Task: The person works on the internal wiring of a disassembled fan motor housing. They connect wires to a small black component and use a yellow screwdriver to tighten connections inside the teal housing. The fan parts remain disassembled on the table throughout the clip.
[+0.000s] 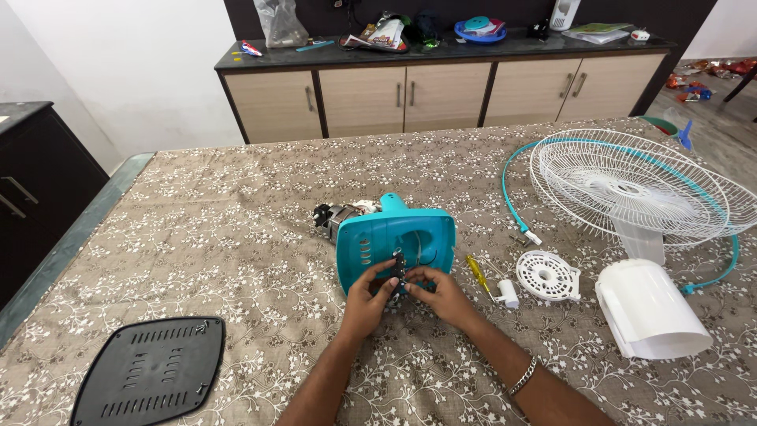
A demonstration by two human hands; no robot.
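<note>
Both hands meet at mid-frame: left hand (367, 296) and right hand (440, 292) pinch a small dark part (397, 268) against the teal fan housing (397, 241) lying on the patterned surface (236, 237). Lower left lies a black vented plate (150, 371). Right, white grilles (631, 185). Far counter: a clear bag (280, 22), colourful packets (382, 33).
</note>
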